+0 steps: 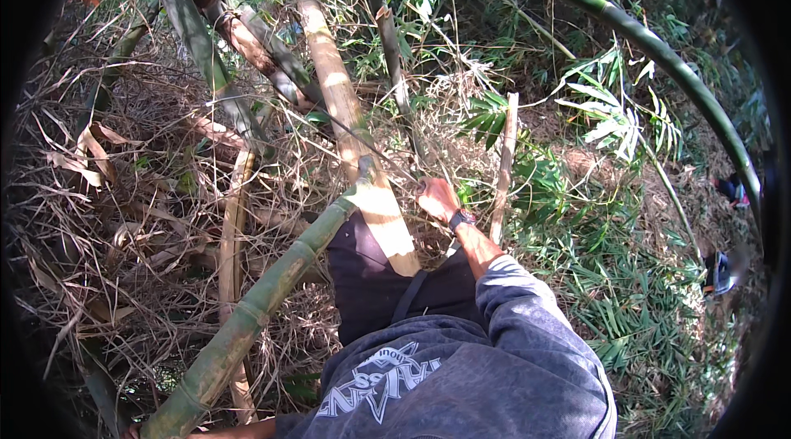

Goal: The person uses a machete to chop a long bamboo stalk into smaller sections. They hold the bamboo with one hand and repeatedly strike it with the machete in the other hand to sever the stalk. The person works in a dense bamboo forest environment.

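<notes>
My right hand (435, 198), with a dark watch on the wrist, is curled shut around a thin dark stick (387, 169) that runs up and left past a pale dry bamboo stalk (354, 126). A thick green bamboo pole (264, 299) slants from beside that stalk down to the lower left. Only my bare left forearm (235, 431) and a sliver of my left hand (130, 432) show at the bottom edge, by the green pole's lower end; its grip is hidden. My grey printed sweatshirt (461, 373) and dark trousers fill the lower middle.
Dry leaves and dead stalks (124, 192) tangle on the left. A long green bamboo culm (659, 51) arches over the right side. A thin cut stump (504, 167) stands beside my right hand. Green undergrowth (626, 299) covers the slope on the right, where another person (729, 187) is partly visible.
</notes>
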`<state>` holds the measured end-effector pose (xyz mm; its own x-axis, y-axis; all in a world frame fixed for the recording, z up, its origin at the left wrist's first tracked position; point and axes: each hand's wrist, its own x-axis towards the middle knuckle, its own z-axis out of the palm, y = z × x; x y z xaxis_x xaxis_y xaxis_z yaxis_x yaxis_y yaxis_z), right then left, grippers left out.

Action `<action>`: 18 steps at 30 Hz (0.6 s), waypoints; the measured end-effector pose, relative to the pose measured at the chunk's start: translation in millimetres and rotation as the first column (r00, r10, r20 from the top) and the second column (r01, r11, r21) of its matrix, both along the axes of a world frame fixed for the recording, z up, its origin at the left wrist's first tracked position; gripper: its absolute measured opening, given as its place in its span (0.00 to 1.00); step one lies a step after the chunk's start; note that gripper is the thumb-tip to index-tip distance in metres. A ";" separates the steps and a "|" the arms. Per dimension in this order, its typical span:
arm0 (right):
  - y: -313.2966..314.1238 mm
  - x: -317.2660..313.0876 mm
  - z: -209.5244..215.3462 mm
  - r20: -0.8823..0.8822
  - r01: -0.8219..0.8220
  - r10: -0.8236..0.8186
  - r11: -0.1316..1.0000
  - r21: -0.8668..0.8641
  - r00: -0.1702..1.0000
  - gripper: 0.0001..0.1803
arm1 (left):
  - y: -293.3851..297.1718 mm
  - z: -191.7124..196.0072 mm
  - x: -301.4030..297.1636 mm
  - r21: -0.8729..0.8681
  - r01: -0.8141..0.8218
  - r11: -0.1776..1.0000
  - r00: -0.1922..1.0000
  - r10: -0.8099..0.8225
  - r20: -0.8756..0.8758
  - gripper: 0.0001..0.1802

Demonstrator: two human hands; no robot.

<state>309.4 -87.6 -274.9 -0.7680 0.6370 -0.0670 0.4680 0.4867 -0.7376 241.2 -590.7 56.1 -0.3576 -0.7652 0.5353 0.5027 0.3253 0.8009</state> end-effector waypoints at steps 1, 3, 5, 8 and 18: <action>-24.0 -19.9 36.9 -0.124 -0.033 0.014 0.988 -0.151 0.992 0.09 | -2.3 13.4 20.7 -0.025 -0.064 0.998 0.998 0.063 -0.027 0.35; -18.3 -12.5 62.9 -0.266 0.030 -0.095 0.971 -0.238 0.959 0.09 | 0.0 1.5 -2.6 0.003 0.013 1.000 1.000 -0.013 0.009 0.35; -19.7 -24.4 44.9 -0.330 0.030 -0.121 0.963 -0.268 0.936 0.07 | 1.9 4.9 -2.6 0.000 0.016 1.000 1.000 -0.016 0.006 0.35; -10.5 -12.4 -10.9 0.284 0.025 0.013 0.991 -0.129 0.959 0.07 | 2.0 8.4 0.0 0.005 0.012 1.000 1.000 -0.012 -0.005 0.35; -44.4 -26.0 11.2 -0.348 0.071 -0.236 0.901 -0.427 0.907 0.14 | -7.5 11.4 2.6 -0.001 0.020 1.000 1.000 -0.020 -0.010 0.35</action>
<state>283.4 -132.0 -263.8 -0.6795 0.7311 -0.0613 0.1538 0.0603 -0.9863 243.8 -598.3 67.5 -0.3674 -0.7573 0.5400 0.5171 0.3163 0.7953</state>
